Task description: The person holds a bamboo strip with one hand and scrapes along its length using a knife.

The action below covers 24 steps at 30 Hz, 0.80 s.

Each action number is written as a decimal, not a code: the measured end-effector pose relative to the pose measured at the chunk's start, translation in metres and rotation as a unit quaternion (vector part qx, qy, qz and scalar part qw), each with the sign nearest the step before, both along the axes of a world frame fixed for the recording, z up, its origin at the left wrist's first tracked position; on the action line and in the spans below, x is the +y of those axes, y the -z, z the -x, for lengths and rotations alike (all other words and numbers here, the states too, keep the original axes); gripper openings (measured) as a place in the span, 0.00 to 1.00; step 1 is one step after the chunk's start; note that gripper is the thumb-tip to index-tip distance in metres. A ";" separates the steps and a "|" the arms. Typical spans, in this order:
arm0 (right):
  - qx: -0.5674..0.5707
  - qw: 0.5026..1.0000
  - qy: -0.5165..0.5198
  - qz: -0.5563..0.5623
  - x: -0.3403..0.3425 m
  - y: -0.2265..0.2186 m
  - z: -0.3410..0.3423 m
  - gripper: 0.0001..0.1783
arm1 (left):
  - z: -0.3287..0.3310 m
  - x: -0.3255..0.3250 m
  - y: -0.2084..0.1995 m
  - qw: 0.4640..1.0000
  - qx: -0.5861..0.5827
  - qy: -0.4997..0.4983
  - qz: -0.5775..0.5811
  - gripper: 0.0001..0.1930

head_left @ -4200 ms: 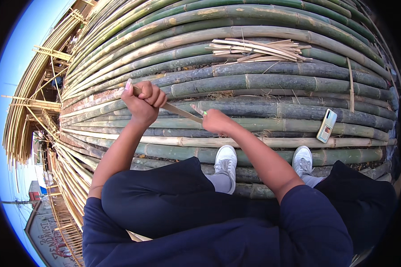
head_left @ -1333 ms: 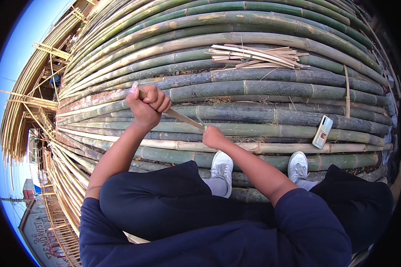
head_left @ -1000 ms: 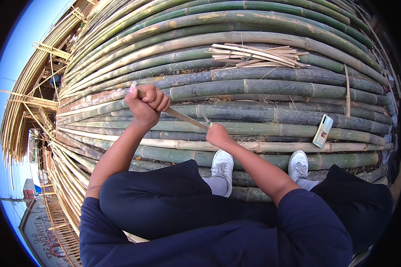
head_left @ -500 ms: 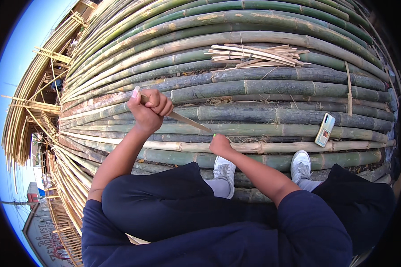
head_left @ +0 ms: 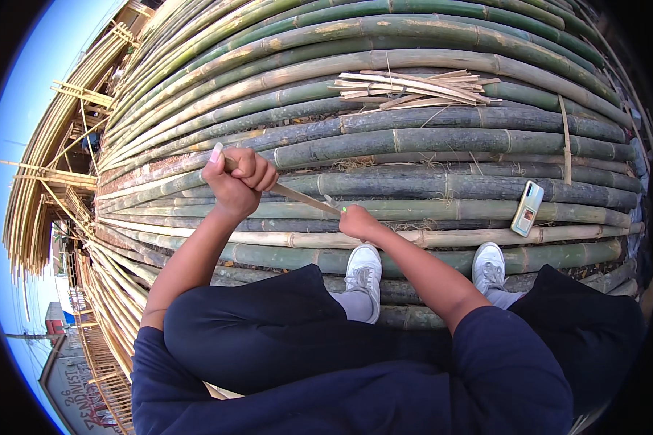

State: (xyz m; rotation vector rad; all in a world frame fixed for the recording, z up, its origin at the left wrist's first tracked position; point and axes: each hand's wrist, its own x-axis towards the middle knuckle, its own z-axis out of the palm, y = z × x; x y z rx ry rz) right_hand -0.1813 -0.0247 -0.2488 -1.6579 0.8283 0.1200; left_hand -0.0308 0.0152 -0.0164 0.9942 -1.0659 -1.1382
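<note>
My left hand is closed in a fist around the upper end of a thin bamboo strip, thumb pointing up. The strip slants down to the right, toward my right hand. My right hand is closed at the strip's lower end, its fingers mostly hidden from above. A small grey blade-like tool pokes out by its fingertips; the rest of it is out of sight. Both hands are above the rows of bamboo poles, in front of my knees.
A pile of split bamboo strips lies on the poles ahead. A mobile phone rests at the right, near a lone strip. My white shoes stand on poles. Bamboo racks rise at the left.
Both hands and the bamboo strip have shifted slightly left, my right hand also a little upward. The grey tip beside my right fingers shows more clearly now.
</note>
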 end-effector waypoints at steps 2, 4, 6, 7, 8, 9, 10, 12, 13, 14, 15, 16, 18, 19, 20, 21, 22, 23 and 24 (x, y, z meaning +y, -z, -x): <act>-0.013 0.999 0.023 -0.025 0.003 -0.039 -0.005 0.22 | -0.008 0.006 -0.008 1.000 0.018 -0.012 0.011 0.28; -0.066 0.995 0.055 -0.054 0.010 -0.056 -0.003 0.21 | -0.010 0.011 -0.007 0.999 0.034 -0.022 0.012 0.28; -0.169 0.968 0.081 0.168 0.025 0.022 -0.010 0.20 | -0.005 0.001 -0.004 0.999 0.042 -0.007 0.006 0.28; -0.099 0.984 0.071 0.129 0.029 0.028 -0.011 0.17 | -0.004 0.001 -0.004 0.999 0.037 -0.012 0.000 0.28; -0.026 0.994 0.063 0.090 0.032 0.032 -0.009 0.14 | -0.003 0.000 -0.004 0.999 0.036 -0.012 0.002 0.28; -0.007 0.998 0.037 0.059 0.032 0.036 -0.005 0.13 | -0.001 -0.002 -0.004 1.000 0.020 -0.004 0.006 0.28; -0.008 0.997 0.038 0.060 0.028 0.041 -0.002 0.13 | 0.001 -0.004 -0.005 1.000 0.005 0.005 0.010 0.28; 0.006 0.998 0.037 0.049 0.020 0.044 0.004 0.14 | 0.003 -0.005 -0.004 1.000 0.006 0.016 0.011 0.28; 0.006 0.998 0.040 0.048 0.015 0.045 0.003 0.14 | 0.006 -0.005 -0.005 1.000 0.006 0.012 0.013 0.28; -0.002 0.998 0.026 0.065 0.007 0.036 -0.002 0.14 | 0.004 -0.003 -0.006 1.000 0.004 0.005 0.014 0.28; -0.010 0.997 0.011 0.081 0.002 0.022 -0.005 0.15 | 0.002 -0.002 -0.006 1.000 0.002 0.004 0.012 0.28; -0.011 0.997 0.010 0.079 0.002 0.008 -0.010 0.15 | -0.002 0.000 -0.007 1.000 0.011 -0.001 0.015 0.28; -0.109 0.987 0.066 0.098 0.008 -0.027 -0.018 0.15 | -0.005 0.006 -0.007 1.000 0.022 -0.012 0.015 0.28; -0.137 0.982 0.082 0.103 0.015 -0.031 -0.018 0.15 | -0.008 0.007 -0.007 0.999 0.026 -0.019 0.006 0.28; -0.137 0.982 0.081 0.104 0.017 -0.024 -0.016 0.15 | -0.008 0.005 -0.008 0.999 0.030 -0.023 -0.001 0.28; -0.106 0.988 0.061 0.099 0.018 -0.007 -0.013 0.14 | -0.006 0.003 -0.007 0.999 0.034 -0.015 -0.003 0.28; -0.074 0.992 0.041 0.094 0.019 0.015 -0.011 0.14 | -0.003 0.000 -0.006 0.999 0.034 -0.014 0.000 0.28; -0.072 0.992 0.046 0.098 0.025 0.056 -0.004 0.14 | 0.003 -0.005 -0.005 1.000 0.026 0.002 0.007 0.28; -0.051 0.989 0.013 0.137 0.031 0.109 0.008 0.15 | 0.010 -0.013 -0.003 0.999 0.023 0.023 0.015 0.28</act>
